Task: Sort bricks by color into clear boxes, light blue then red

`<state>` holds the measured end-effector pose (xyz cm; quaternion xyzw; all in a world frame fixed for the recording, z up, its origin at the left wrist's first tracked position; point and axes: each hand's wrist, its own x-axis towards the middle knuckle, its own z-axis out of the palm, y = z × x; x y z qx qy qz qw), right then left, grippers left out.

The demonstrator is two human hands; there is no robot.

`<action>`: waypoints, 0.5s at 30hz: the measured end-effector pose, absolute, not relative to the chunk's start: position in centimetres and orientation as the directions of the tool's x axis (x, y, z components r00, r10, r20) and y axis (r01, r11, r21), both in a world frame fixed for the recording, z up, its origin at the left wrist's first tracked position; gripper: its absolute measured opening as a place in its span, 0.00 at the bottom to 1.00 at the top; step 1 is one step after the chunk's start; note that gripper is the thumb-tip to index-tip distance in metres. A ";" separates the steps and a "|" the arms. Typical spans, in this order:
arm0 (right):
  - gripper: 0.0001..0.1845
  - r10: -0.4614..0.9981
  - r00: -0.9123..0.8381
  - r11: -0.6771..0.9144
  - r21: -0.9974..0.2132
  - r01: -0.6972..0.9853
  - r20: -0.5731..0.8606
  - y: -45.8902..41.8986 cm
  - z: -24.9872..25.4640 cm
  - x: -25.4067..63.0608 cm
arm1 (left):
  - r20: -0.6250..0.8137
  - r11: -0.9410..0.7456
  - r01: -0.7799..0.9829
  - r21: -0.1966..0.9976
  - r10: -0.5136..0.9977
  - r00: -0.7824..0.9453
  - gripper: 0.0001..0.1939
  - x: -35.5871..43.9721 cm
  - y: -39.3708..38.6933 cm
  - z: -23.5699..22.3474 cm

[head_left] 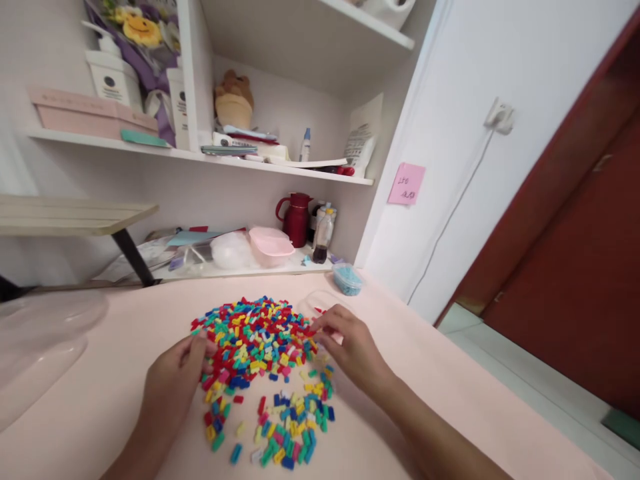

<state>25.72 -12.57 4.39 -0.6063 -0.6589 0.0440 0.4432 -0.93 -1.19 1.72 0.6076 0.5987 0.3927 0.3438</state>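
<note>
A wide heap of small colourful plastic bricks (260, 337) lies on the pale pink tabletop (400, 400), in red, blue, green and yellow. Closer to me is a smaller loose group of the same bricks (293, 427). At the heap's left edge is my left hand (175, 377), its fingers curled in near the thumb; what they hold, if anything, is hidden. My right hand (353, 347) reaches to the heap's right edge, thumb and forefinger drawn together in a pinch beside red bricks. Whatever is between those fingertips is too small to make out.
Behind my right hand lies a clear plastic lid or tray (325, 300). A small tub of light blue pieces (347, 279) stands at the table's back edge. Beyond are a pink bowl (271, 243), a red jug (296, 220) and a bottle (323, 235). Clear plastic (45, 333) lies left.
</note>
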 end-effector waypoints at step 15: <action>0.10 0.807 0.051 0.372 -0.573 0.730 0.588 -12.9 4.0 25.4 | 0.082 -0.067 0.426 0.902 0.997 -0.017 0.19 -0.6 -1.6 2.0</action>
